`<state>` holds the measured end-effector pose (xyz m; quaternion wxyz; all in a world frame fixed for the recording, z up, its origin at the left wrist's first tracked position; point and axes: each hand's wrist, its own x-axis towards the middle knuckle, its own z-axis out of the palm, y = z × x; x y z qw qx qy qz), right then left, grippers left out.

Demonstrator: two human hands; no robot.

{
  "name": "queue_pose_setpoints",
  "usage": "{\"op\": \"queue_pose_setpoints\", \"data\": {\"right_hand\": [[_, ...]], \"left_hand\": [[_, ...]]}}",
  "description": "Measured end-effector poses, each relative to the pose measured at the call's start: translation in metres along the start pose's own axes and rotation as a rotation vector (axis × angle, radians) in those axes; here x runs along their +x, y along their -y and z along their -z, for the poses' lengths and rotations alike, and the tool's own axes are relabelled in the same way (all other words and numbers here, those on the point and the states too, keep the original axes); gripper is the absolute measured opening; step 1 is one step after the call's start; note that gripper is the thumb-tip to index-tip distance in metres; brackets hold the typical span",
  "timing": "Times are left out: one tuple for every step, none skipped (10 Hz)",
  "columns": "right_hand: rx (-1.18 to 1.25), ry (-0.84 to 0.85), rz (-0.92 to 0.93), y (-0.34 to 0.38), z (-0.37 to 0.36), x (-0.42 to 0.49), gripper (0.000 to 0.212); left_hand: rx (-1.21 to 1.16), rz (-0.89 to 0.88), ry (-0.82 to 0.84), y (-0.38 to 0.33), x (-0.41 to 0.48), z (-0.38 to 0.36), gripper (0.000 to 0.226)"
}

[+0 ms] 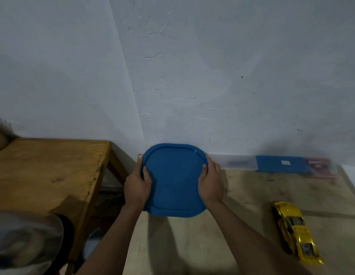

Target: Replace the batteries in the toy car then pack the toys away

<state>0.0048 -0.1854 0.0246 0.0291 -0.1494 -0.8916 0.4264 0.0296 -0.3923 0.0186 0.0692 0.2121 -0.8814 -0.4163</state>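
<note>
A blue rounded-square lid (173,180) lies near the far left corner of the pale table (252,195), close to the wall. My left hand (138,186) grips its left edge, thumb on top. My right hand (210,182) grips its right edge the same way. Whether a container sits under the lid is hidden. A shiny yellow toy car (296,231) lies on the table at the right, well apart from both hands.
A flat clear box with a blue part (281,164) and a reddish packet (321,168) lie along the wall at the back right. A brown wooden table (45,175) stands to the left across a gap. A blurred grey object (24,241) fills the lower left.
</note>
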Motion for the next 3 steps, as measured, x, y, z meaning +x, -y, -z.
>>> {"op": "queue_pose_setpoints", "data": {"right_hand": [[0.014, 0.092, -0.001, 0.002, 0.005, 0.002, 0.043], [-0.056, 0.210, 0.016, 0.010, 0.022, 0.016, 0.042], [-0.071, 0.270, 0.047, 0.026, 0.051, 0.027, 0.044]], "left_hand": [[0.043, -0.012, 0.142, 0.000, 0.007, 0.009, 0.052], [0.096, -0.035, 0.299, -0.009, 0.013, 0.026, 0.053], [0.110, -0.074, 0.284, -0.033, 0.018, 0.047, 0.051]]}}
